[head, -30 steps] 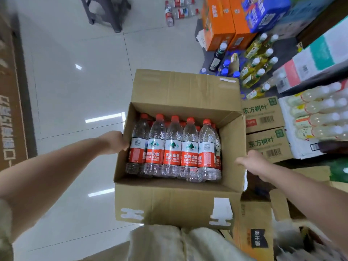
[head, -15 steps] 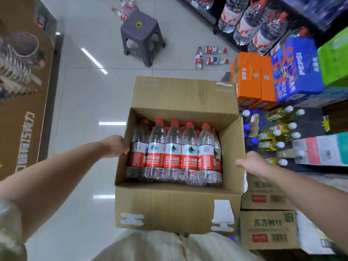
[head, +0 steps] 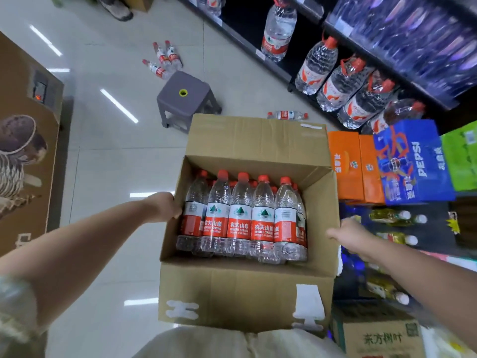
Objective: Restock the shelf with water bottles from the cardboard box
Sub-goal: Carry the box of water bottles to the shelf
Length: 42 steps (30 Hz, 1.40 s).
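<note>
An open cardboard box point(head: 237, 298) is carried in front of me, its flaps up. Several clear water bottles point(head: 240, 218) with red caps and red labels stand upright inside it. My left hand point(head: 165, 206) grips the box's left wall from outside, fingers hidden behind the cardboard. My right hand point(head: 347, 236) holds the right wall the same way. The dark shelf point(head: 289, 71) runs along the upper right, with large red-capped water jugs point(head: 317, 65) standing on its bottom level.
A grey plastic stool point(head: 185, 96) stands on the tiled floor ahead. Loose small bottles point(head: 164, 60) lie beyond it and one bottle point(head: 287, 115) lies by the shelf. Orange cartons point(head: 353, 166) and a blue Pepsi carton point(head: 413, 161) are stacked on the right. A brown display point(head: 23, 140) lines the left.
The view has swung forward along the aisle: the stool, the floor bottles and the shelf with jugs have come closer into sight. Both hands keep the same hold on the box.
</note>
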Available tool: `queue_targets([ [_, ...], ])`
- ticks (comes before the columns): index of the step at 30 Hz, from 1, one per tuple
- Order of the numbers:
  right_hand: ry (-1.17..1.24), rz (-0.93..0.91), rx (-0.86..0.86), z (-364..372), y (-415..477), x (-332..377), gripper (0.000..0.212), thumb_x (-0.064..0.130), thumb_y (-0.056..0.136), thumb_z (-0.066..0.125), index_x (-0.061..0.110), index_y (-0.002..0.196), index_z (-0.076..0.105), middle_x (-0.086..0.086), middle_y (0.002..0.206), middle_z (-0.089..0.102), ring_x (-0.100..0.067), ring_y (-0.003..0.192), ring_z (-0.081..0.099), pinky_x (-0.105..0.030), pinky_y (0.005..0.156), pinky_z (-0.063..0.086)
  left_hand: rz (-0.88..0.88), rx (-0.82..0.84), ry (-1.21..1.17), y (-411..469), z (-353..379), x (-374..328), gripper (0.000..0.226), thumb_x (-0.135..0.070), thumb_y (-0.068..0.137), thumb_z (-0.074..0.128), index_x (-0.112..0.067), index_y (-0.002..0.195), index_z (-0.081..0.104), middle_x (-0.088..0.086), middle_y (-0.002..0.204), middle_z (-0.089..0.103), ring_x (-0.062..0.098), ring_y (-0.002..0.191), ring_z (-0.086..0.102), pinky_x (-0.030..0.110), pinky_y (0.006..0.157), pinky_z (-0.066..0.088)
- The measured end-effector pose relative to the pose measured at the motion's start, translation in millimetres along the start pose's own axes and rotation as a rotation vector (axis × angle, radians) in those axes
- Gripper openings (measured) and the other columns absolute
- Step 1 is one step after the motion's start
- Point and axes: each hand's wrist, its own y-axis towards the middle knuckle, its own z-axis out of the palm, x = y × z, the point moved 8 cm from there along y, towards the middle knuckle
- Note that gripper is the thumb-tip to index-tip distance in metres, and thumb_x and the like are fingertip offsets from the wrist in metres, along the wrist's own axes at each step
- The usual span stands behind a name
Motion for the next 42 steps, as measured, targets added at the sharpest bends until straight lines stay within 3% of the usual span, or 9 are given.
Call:
queue_targets([
  [3,0.026,-0.037,0.027,-29.4,29.2,57.2,0.023,0.018,0.085,0.062,0.008,0.076,0.043,-0.006,0.062,0.035,-0.017,0.052,0.031,-0.028,0.052,0.022,-0.008,-0.007,0.000,34.7,-53.3,-14.8,0.021,-0.019,0.086,0.052,-0.010,0.085,0.071,0.007,0.088,0.068,0.021,0.082,0.060,0.028,0.069,0.041],
  [7,0.020,-0.071,0.081,-66.9,77.0,130.9,0.023,0.015,0.088,0.057,0.009,0.078,0.038,-0.004,0.061,0.029,-0.015,0.049,0.025,-0.026,0.049,0.017,-0.049,-0.026,-0.034,78.9,-125.3,-28.4,0.024,-0.022,0.088,0.049,-0.013,0.083,0.071,0.005,0.086,0.069,0.020,0.081,0.062,0.027,0.070,0.043],
  [14,-0.001,-0.109,0.048,-141.2,133.1,266.7,0.023,0.016,0.086,0.061,0.008,0.073,0.043,-0.010,0.070,0.040,-0.021,0.064,0.038,-0.032,0.056,0.024,-0.073,-0.020,-0.058,150.9,-259.5,-53.6,0.021,-0.020,0.086,0.053,-0.012,0.082,0.071,0.007,0.089,0.070,0.023,0.087,0.063,0.027,0.073,0.044],
  [20,0.006,-0.042,0.003,-183.8,170.1,362.4,0.030,0.018,0.083,0.063,0.012,0.064,0.041,-0.005,0.054,0.035,-0.018,0.050,0.034,-0.029,0.052,0.023,-0.011,-0.002,0.031,221.4,-384.1,-89.3,0.015,-0.014,0.088,0.052,-0.011,0.083,0.066,0.004,0.086,0.062,0.021,0.086,0.056,0.028,0.073,0.039],
  [26,0.134,-0.011,-0.024,-219.3,207.6,448.9,0.024,0.029,0.067,0.063,0.012,0.070,0.047,-0.008,0.060,0.038,-0.019,0.054,0.037,-0.029,0.053,0.026,0.010,0.007,0.139,288.9,-502.1,-124.4,0.009,-0.012,0.086,0.052,-0.011,0.085,0.061,0.005,0.081,0.059,0.019,0.079,0.055,0.031,0.070,0.039],
  [31,0.182,0.003,-0.020,-251.0,258.2,508.1,0.018,0.023,0.080,0.063,0.009,0.076,0.053,-0.010,0.063,0.043,-0.018,0.053,0.039,-0.027,0.051,0.027,0.002,-0.012,0.180,344.9,-584.6,-160.4,0.012,-0.014,0.087,0.051,-0.010,0.085,0.062,0.009,0.089,0.063,0.021,0.083,0.057,0.031,0.072,0.043],
  [35,0.242,0.002,0.005,-289.4,301.5,551.8,0.012,0.019,0.082,0.061,0.009,0.081,0.054,-0.011,0.060,0.040,-0.016,0.044,0.033,-0.022,0.046,0.023,-0.009,-0.013,0.201,376.3,-635.4,-193.0,0.011,-0.015,0.086,0.054,-0.013,0.076,0.057,0.007,0.082,0.060,0.018,0.076,0.054,0.029,0.062,0.040],
  [38,0.272,0.001,0.033,-321.8,327.8,581.9,0.015,0.018,0.085,0.060,0.006,0.079,0.054,-0.007,0.054,0.038,-0.015,0.042,0.030,-0.022,0.046,0.022,-0.024,-0.012,0.194,395.9,-674.2,-215.9,0.009,-0.016,0.083,0.056,-0.012,0.077,0.062,0.010,0.086,0.063,0.021,0.078,0.058,0.030,0.065,0.043],
  [42,0.320,0.020,0.069,-350.7,356.9,607.7,0.023,0.022,0.089,0.059,0.000,0.094,0.063,-0.009,0.059,0.047,-0.018,0.043,0.037,-0.022,0.044,0.026,-0.004,-0.022,0.193,422.4,-716.1,-255.2,0.018,-0.021,0.085,0.055,-0.012,0.073,0.065,0.009,0.080,0.063,0.024,0.078,0.058,0.030,0.068,0.042],
])
